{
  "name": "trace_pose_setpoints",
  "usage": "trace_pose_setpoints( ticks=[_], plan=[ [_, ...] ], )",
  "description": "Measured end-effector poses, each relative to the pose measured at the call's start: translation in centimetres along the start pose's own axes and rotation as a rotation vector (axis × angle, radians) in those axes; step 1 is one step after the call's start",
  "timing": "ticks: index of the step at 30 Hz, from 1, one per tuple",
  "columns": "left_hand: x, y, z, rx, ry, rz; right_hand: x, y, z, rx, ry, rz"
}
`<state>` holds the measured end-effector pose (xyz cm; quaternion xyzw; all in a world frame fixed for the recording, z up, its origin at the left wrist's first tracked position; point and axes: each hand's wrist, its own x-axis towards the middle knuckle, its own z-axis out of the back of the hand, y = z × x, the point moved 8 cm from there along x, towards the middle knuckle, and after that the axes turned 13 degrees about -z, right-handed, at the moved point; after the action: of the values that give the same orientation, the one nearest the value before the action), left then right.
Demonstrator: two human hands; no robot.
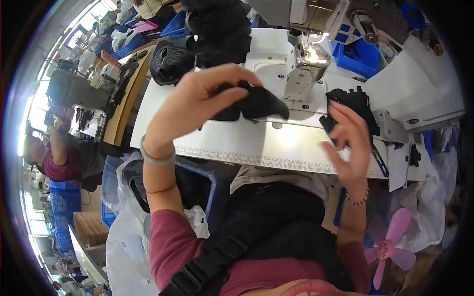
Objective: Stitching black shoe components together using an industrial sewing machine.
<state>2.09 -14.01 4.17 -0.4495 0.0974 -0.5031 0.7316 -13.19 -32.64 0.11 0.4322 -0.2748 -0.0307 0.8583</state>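
Left grip pinches black fabric piece; blue bin apparently holds more.

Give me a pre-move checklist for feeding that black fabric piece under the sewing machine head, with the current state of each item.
1. Left hand grips the black fabric piece: ok.
2. Piece lies flat on the sewing machine bed: not ok, it is lifted and bunched.
3. Right hand steadies the second black piece: ok, fingers touch it.
4. Area under the presser foot free of fabric: ok.
5. Needle raised: cannot tell.
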Motion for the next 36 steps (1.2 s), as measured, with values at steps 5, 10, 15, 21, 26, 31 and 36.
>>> trace_pose_setpoints(
  ticks=[5, 10, 15, 21, 26, 31, 36],
  plan=[
    [-1.0, -1.6, -0.9, 0.059, -0.087, -0.106, 4.9, 1.7, -9.8, 0.318, 0.651, -0.312],
    [-3.1, -0.4, 3.5, 0.229, -0.570, -0.409, 9.6, 2.9, -10.9, 0.389, 0.603, -0.229],
    [-9.5, 0.7, 1.3, 0.145, -0.812, -0.544, 11.0, 3.3, -11.9, 0.373, 0.620, -0.241],
    [-5.7, 5.7, -4.0, -0.699, -0.760, -0.051, 10.9, 4.1, -12.8, 0.322, 0.678, -0.240],
    [-5.1, 5.4, -2.9, -0.704, -0.894, -0.192, 10.4, 5.7, -12.2, 0.311, 0.574, -0.191],
    [-4.8, 5.5, -3.3, -0.676, -0.802, -0.195, 9.4, 8.4, -10.7, 0.084, 0.264, 0.376],
    [-5.4, 6.4, -3.0, -1.034, -0.869, -0.266, 4.3, 10.0, -10.3, -0.228, -0.005, 1.012]
  ],
)
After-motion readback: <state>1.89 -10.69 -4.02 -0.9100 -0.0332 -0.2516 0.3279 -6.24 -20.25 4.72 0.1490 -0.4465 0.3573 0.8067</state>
